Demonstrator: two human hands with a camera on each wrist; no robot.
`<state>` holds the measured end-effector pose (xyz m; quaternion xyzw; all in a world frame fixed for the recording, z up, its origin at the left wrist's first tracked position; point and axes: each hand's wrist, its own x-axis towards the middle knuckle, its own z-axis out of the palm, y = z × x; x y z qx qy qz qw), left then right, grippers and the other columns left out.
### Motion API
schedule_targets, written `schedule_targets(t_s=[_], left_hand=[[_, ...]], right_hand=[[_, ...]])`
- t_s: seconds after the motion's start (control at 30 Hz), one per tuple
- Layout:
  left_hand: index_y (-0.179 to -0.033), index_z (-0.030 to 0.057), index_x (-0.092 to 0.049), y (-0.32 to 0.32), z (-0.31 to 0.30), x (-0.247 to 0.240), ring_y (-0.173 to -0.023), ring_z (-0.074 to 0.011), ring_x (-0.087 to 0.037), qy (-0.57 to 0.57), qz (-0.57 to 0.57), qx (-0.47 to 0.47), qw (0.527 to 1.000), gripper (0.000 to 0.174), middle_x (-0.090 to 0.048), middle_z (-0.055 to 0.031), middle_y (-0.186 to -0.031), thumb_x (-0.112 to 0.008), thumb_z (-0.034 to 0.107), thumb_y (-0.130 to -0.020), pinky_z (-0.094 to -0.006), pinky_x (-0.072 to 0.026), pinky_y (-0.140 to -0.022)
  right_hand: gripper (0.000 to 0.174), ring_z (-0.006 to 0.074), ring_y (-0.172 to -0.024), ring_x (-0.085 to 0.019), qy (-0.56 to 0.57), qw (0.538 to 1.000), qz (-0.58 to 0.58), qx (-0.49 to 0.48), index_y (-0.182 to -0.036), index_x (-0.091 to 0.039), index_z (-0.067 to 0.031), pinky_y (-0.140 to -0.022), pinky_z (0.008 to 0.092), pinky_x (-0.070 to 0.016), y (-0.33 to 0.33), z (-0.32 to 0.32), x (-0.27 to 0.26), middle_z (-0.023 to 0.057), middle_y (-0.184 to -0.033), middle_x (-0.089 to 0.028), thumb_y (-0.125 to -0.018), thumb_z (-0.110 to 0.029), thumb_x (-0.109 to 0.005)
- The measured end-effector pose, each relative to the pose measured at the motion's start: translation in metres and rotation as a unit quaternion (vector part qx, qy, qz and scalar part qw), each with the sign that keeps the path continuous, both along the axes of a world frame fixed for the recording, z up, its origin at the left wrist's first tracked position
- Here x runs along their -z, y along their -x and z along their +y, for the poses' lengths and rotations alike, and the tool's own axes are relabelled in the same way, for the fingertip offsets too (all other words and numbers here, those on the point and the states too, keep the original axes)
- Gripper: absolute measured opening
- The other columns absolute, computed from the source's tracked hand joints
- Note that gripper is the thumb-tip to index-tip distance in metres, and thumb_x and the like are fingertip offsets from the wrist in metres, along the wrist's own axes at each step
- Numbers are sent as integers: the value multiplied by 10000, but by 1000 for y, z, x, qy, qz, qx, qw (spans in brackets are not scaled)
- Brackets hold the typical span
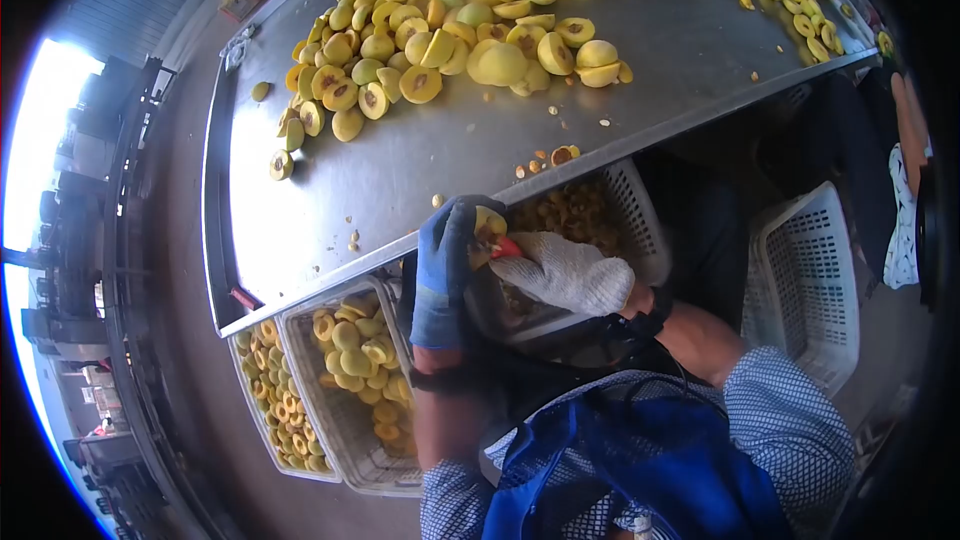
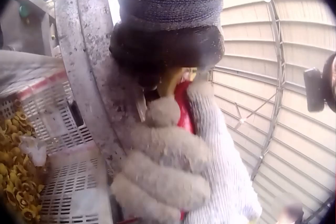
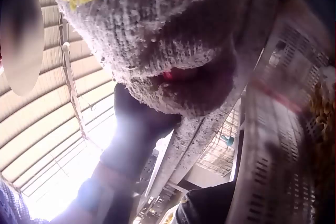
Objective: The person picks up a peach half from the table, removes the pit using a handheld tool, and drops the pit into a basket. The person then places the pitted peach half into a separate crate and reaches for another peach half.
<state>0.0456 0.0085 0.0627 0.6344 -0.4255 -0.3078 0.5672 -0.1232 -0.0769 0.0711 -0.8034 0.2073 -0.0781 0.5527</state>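
In the head view my left hand (image 1: 442, 258), in a blue glove, holds a yellow peach half (image 1: 489, 222) over the near edge of the metal table (image 1: 660, 70). My right hand (image 1: 570, 274), in a white knitted glove, grips a tool by its red handle (image 1: 505, 247) right at the fruit. Seen from the left wrist, the white-gloved fingers (image 2: 165, 174) curl round that red handle (image 2: 185, 113); its working end is mostly hidden. The right wrist view has the white glove (image 3: 142, 40) large in front, with the dark left glove (image 3: 139, 127) behind it.
A large heap of peach halves (image 1: 420, 50) covers the far part of the table. Below its edge stand crates of fruit (image 1: 355, 350) at the left and a crate of brownish scraps (image 1: 640, 210) under my hands. Another white crate (image 1: 805, 285) and a second person's arm (image 1: 908, 130) are at right.
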Motion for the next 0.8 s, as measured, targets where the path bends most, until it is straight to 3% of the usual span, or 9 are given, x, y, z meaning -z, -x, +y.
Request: schedule_targets(t_s=[0.13, 0.23, 0.3, 0.43, 0.5, 0.57, 0.6, 0.67, 0.8], left_hand=[[-1030, -24, -666, -3, 6, -17, -850, -139, -603, -82, 120, 65, 987, 421, -673, -70, -911, -477, 351, -1006, -275, -478, -783], [-1086, -23, -656, 10, 4, -9, -860, -145, -601, 17, 114, 6, 993, 498, -664, -74, -961, -460, 430, -1011, -286, -476, -793], [-1103, -22, -651, 28, 7, -7, -862, -148, -603, 92, 55, -86, 991, 519, -660, -74, -974, -456, 449, -1008, -283, -476, -795], [-1054, -37, -667, 35, 9, 3, -865, -150, -606, 42, 57, -141, 987, 403, -662, -76, -942, -571, 344, -968, -271, -478, -800], [-1037, -43, -673, 19, 15, 0, -851, -146, -618, -15, 46, -43, 998, 328, -678, -75, -933, -610, 265, -945, -277, -490, -787], [-1023, -36, -678, 7, 14, -7, -852, -151, -629, -106, -65, 46, 991, 351, -684, -78, -939, -595, 295, -945, -282, -497, -787], [-1008, -44, -675, 8, 13, -9, -849, -148, -629, -120, -31, 44, 991, 338, -678, -84, -922, -635, 279, -916, -284, -498, -777], [-1017, -47, -676, 8, 13, -3, -836, -142, -628, -80, 38, 36, 995, 311, -685, -77, -908, -654, 245, -912, -283, -500, -767], [-1005, -44, -670, 28, 13, 8, -833, -157, -627, 27, 110, -27, 993, 427, -686, -98, -929, -585, 369, -942, -294, -498, -774]], right_hand=[[338, 336, -901, -659, -43, 999, 6, -25, -1166, -607, -90, -775, 418, -529, 7, 13, 0, 149, -1022, -648, -986, -370, -544], [335, 304, -831, -656, -333, 943, 0, 6, -1133, -612, -78, -757, 406, -530, 3, 14, 8, 106, -979, -649, -988, -372, -545], [307, 286, -824, -646, -206, 978, -11, -44, -1173, -601, -92, -755, 390, -535, 4, 8, 6, 98, -1010, -638, -984, -329, -553], [339, 300, -856, -630, -230, 956, 162, -79, -1288, -546, -128, -735, 393, -541, -4, -1, -22, 113, -1121, -605, -963, -226, -564], [376, 180, -705, -582, -96, 993, 41, -62, -1066, -600, -83, -635, 338, -484, 4, 6, 2, 52, -837, -587, -961, -438, -535], [475, 104, -598, -530, -148, 988, -8, -49, -960, -622, -68, -549, 291, -430, 11, 12, 11, 9, -691, -565, -962, -533, -526], [454, 89, -566, -501, -267, 963, 4, -44, -966, -618, -76, -512, 273, -403, 13, 15, 7, -2, -686, -553, -964, -522, -532], [375, 35, -469, -366, -589, 808, -3, -16, -973, -594, -99, -413, 211, -279, 11, 27, 6, -44, -662, -490, -974, -472, -551], [317, 45, -460, -359, -673, 737, -66, -19, -978, -586, -92, -414, 218, -282, 12, 38, 13, -32, -702, -515, -995, -406, -548]])
